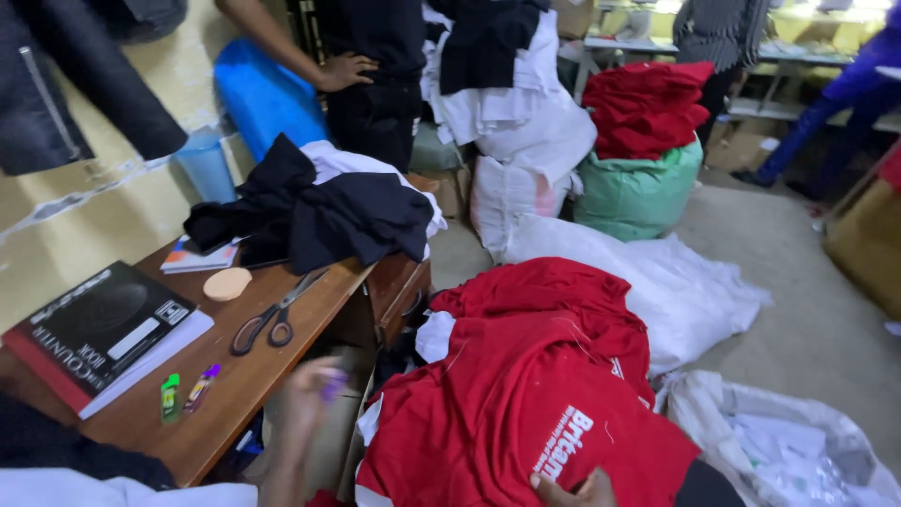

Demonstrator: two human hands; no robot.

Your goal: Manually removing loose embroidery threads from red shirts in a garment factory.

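My left hand (308,399) is blurred beside the front edge of the wooden desk (253,371), its fingers closed on a small purple object (334,383). Only the fingers of my right hand (574,488) show at the bottom edge, gripping the red shirt (526,394) with white lettering that lies spread in front of me. More red garments (554,291) are heaped just behind it. On the desk near my left hand lie a green marker (170,396) and a purple-tipped pen (201,386).
Black-handled scissors (274,317), a black book (94,329), a round beige pad (227,284) and a heap of black and white clothes (319,211) are on the desk. White sacks (657,272), a green sack (638,188) topped with red clothes, and a person standing (375,75) lie beyond.
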